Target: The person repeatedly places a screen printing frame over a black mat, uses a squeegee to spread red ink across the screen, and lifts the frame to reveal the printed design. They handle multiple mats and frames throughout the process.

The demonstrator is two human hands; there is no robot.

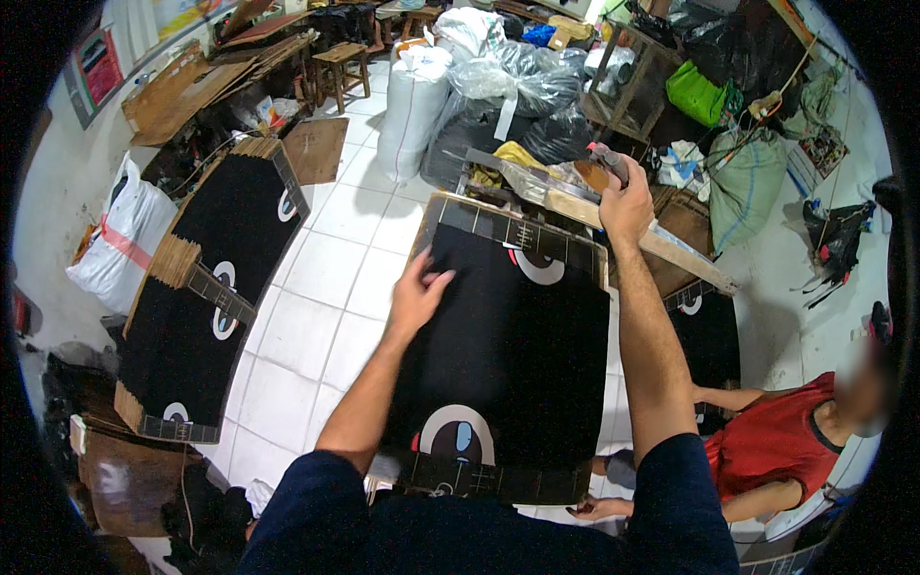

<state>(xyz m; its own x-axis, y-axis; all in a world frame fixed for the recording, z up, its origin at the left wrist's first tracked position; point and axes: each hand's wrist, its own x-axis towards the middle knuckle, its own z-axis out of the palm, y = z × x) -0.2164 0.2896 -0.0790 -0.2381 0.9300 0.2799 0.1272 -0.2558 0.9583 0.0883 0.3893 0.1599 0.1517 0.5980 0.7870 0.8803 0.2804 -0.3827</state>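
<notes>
"One white plastic sack (107,268) w/ a pink band, far L, we've got that?"

"Yep. Next, a stack of black sheets (216,206) w/ printed eye shapes & brown layered edges."

"Then our L hand (420,292)?"

"Fingers loosely spread, thumb out, by the upper-L edge of the black rectangular panel (508,355) w/ white-rimmed printed eyes. Can't tell if we're touching it."

"Panel's where?"

"Mid-view, right in front of us, dark gridded strips (465,222) across top & btm."

"Our R hand (627,208)?"

"Fingers wrapped round a dark-handled tool (612,164) w/ a red tip, near the panel's top-R corner, just by a long pale wooden bar (575,208)."

"Far R?"

"Co-worker (767,448) in a red top, near us."
</notes>
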